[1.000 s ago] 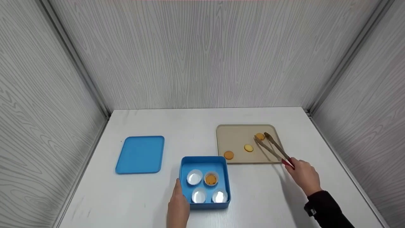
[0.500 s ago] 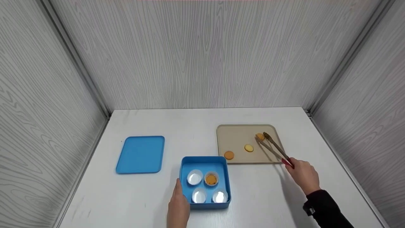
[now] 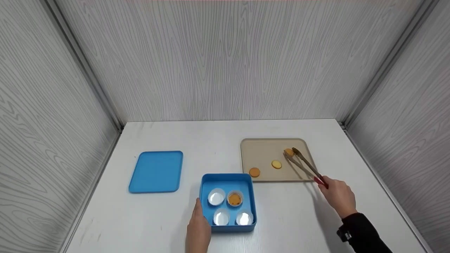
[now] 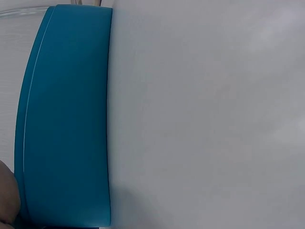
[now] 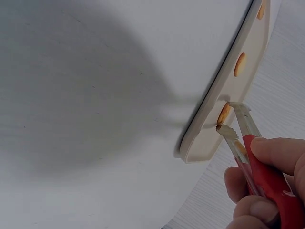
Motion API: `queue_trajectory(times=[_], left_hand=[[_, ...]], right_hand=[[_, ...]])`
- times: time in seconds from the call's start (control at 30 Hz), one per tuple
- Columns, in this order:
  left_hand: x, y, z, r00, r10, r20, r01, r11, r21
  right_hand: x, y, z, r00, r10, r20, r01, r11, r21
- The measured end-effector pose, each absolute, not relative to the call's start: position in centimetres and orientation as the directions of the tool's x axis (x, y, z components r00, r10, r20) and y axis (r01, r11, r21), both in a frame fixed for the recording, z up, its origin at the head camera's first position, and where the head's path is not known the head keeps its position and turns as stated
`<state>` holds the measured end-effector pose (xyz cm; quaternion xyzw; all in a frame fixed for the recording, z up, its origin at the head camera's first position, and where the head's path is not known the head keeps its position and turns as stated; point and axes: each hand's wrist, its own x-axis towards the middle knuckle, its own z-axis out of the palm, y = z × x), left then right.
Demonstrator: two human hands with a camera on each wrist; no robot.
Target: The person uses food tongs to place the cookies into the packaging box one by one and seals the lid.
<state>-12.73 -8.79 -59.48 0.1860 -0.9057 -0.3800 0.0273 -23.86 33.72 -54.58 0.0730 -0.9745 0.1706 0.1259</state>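
My right hand point(image 3: 339, 196) grips red-handled tongs point(image 3: 306, 163). In the right wrist view, the two tips of these tongs straddle a round cookie point(image 5: 224, 114) on the beige tray point(image 3: 263, 146). A pale yellow cookie point(image 3: 276, 164) and an orange-brown one point(image 3: 254, 172) also lie on that tray. My left hand point(image 3: 198, 228) rests with straight fingers along the left side of a square blue box point(image 3: 226, 178). Inside stand white paper cups; the back right cup holds a cookie point(image 3: 234, 199). The left wrist view shows mostly the box's outer wall point(image 4: 69, 114).
A flat blue lid point(image 3: 155, 172) lies on the white table point(image 3: 211, 144) to the left of the box. Pale wood-grain panels point(image 3: 228, 59) enclose the table at the back and both sides. The tray's front left corner lies close behind the box.
The tongs have shifted very slightly and their tips have drawn a little closer together around the far cookie. The left hand and the box stay where they were.
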Motion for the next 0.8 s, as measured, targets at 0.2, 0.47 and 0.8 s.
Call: queue_trajectory(times=[0.2,0.47,0.8], left_hand=[[-12.8,-8.7,-59.3,-0.926,-0.36,-0.117,-0.336,0.64,0.691],[-12.8,-8.7,-59.4,-0.925,-0.36,-0.123,-0.341,0.639,0.69],[-12.8,-8.7,-59.4,-0.922,-0.36,-0.141,-0.35,0.62,0.702]], right_hand=[[-23.6,33.7,-54.5,-0.959,-0.1,0.264,-0.183,0.932,-0.314],[-23.2,33.6,-54.7,-0.95,-0.116,0.289,-0.202,0.936,-0.29],[-22.5,32.9,-54.8,-0.896,-0.155,0.416,-0.266,0.937,-0.224]])
